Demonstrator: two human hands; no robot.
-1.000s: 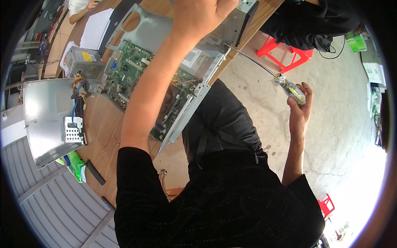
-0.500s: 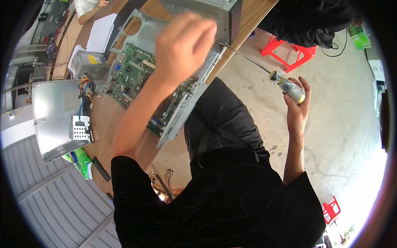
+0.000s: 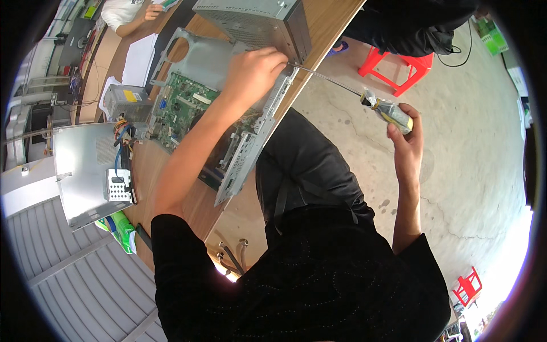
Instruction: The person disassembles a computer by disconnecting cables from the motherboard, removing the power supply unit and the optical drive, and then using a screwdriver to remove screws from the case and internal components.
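Note:
My right hand (image 3: 409,139) is wrapped round the handle end of a long screwdriver (image 3: 393,115), whose grip is covered in clear plastic and yellow. Its thin shaft points left to the edge of an opened metal computer chassis (image 3: 245,162). Right by the shaft's tip, my left hand (image 3: 253,77) has its fingers pinched together at the chassis edge. What they hold, if anything, is too small to make out. Inside the chassis lies a green motherboard (image 3: 185,105), partly hidden under my left forearm.
A metal computer case (image 3: 256,25) stands at the table's far end. To the left are a power supply (image 3: 128,102) with cables, a silver panel (image 3: 82,165) and a green packet (image 3: 121,231). Another person's hand (image 3: 152,11) is far left; a red stool (image 3: 393,68) stands on the floor.
My left hand, blurred and raised before, has come down to the chassis edge at the screwdriver's tip. The screwdriver and my right hand have shifted slightly left.

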